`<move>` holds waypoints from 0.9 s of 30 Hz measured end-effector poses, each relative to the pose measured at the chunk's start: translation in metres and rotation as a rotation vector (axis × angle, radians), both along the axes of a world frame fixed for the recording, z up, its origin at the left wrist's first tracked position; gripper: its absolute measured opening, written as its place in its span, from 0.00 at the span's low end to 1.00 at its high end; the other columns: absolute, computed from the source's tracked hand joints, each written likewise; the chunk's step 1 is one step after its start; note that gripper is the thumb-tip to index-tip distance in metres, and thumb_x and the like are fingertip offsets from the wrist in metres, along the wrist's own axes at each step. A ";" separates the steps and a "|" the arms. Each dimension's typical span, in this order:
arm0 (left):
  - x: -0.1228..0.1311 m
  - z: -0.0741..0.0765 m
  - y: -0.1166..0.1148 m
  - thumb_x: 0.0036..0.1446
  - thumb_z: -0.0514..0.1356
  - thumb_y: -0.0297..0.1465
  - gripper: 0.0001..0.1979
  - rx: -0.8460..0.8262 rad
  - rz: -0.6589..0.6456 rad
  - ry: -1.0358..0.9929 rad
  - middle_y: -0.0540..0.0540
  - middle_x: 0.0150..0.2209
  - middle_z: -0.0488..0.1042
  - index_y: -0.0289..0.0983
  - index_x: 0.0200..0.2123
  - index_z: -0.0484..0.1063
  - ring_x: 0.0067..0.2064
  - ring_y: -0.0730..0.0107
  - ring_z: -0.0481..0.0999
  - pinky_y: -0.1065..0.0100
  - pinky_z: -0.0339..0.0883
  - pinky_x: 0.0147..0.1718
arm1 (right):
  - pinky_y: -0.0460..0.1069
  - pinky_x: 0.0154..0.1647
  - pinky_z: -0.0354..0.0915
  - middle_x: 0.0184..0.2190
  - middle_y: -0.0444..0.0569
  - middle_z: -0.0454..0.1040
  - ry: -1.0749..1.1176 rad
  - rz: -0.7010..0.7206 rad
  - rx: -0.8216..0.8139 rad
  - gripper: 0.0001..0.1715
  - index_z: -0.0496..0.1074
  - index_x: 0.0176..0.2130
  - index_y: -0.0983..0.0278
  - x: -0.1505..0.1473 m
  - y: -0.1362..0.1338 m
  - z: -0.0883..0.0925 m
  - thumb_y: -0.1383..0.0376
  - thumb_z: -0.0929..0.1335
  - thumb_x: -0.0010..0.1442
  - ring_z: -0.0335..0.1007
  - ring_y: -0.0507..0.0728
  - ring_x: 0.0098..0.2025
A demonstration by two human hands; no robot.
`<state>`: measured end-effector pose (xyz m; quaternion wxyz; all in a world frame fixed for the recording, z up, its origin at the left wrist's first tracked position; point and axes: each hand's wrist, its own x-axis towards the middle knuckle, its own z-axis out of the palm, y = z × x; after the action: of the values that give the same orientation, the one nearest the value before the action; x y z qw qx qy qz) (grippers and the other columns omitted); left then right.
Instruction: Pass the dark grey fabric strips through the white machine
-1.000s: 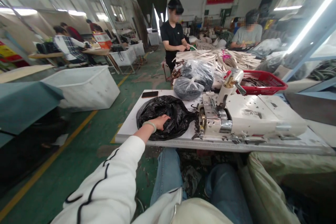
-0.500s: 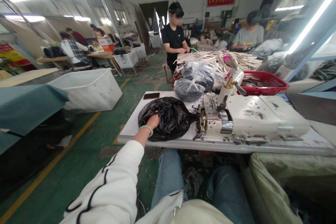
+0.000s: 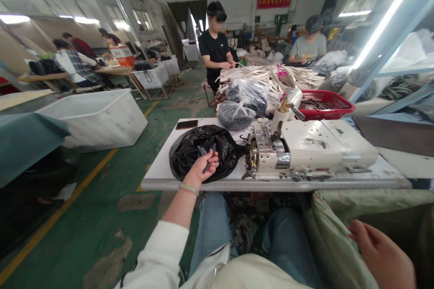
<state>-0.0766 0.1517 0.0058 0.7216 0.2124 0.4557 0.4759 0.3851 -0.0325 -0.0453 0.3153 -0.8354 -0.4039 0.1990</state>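
My left hand (image 3: 199, 172) is closed on thin dark strips (image 3: 206, 156), which look limp and light, best pinched together as a bunch. They come from the soft, slippery black plastic bag (image 3: 186, 158) on the white tabletop (image 3: 158, 175), left of the cream industrial sewing machine (image 3: 305, 142). My open right hand (image 3: 380, 255) rests on a pale green woven sack (image 3: 334, 230) before the machine.
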 end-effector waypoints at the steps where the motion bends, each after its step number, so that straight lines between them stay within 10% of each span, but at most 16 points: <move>1: 0.015 0.003 -0.017 0.60 0.58 0.36 0.13 -0.014 -0.073 -0.028 0.57 0.17 0.53 0.31 0.30 0.69 0.16 0.83 0.53 0.82 0.43 0.11 | 0.58 0.32 0.68 0.29 0.57 0.78 0.164 0.072 0.033 0.21 0.75 0.28 0.55 -0.020 0.010 0.007 0.43 0.65 0.48 0.75 0.68 0.33; 6: 0.082 0.020 -0.088 0.54 0.62 0.42 0.16 0.081 -0.447 -0.059 0.56 0.17 0.56 0.32 0.31 0.70 0.15 0.85 0.51 0.81 0.45 0.12 | 0.54 0.39 0.69 0.40 0.55 0.77 0.952 0.582 0.147 0.28 0.75 0.45 0.64 -0.145 0.054 0.054 0.47 0.70 0.53 0.73 0.61 0.40; 10: 0.104 0.026 -0.106 0.55 0.61 0.43 0.16 0.210 -0.488 0.139 0.54 0.17 0.62 0.34 0.31 0.68 0.15 0.82 0.57 0.79 0.49 0.13 | 0.47 0.30 0.64 0.23 0.45 0.72 1.206 0.703 0.192 0.19 0.77 0.35 0.66 -0.206 0.072 0.067 0.51 0.71 0.55 0.69 0.53 0.27; 14: 0.102 0.025 -0.111 0.56 0.58 0.47 0.19 0.133 -0.424 0.094 0.53 0.17 0.64 0.35 0.34 0.68 0.14 0.82 0.53 0.78 0.45 0.12 | 0.44 0.24 0.58 0.16 0.40 0.62 1.383 0.625 0.156 0.21 0.73 0.23 0.67 -0.217 0.077 0.065 0.52 0.72 0.54 0.57 0.47 0.19; 23: 0.090 0.030 -0.117 0.51 0.65 0.41 0.18 -0.116 -0.499 -0.116 0.58 0.18 0.54 0.30 0.33 0.72 0.17 0.87 0.42 0.81 0.35 0.14 | 0.44 0.34 0.63 0.36 0.48 0.76 1.418 0.582 0.298 0.14 0.78 0.32 0.63 -0.200 0.086 0.059 0.54 0.72 0.56 0.68 0.51 0.34; 27: 0.100 0.030 -0.119 0.49 0.66 0.39 0.15 0.094 -0.295 0.138 0.58 0.17 0.55 0.34 0.35 0.70 0.17 0.85 0.47 0.80 0.40 0.14 | 0.45 0.34 0.64 0.39 0.48 0.75 1.505 0.708 0.326 0.13 0.76 0.41 0.60 -0.203 0.084 0.059 0.56 0.71 0.58 0.68 0.51 0.33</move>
<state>0.0231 0.0325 0.0355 0.7399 0.3429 0.4453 0.3698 0.1823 0.0514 0.0135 0.5356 -0.2488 -0.3476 0.7283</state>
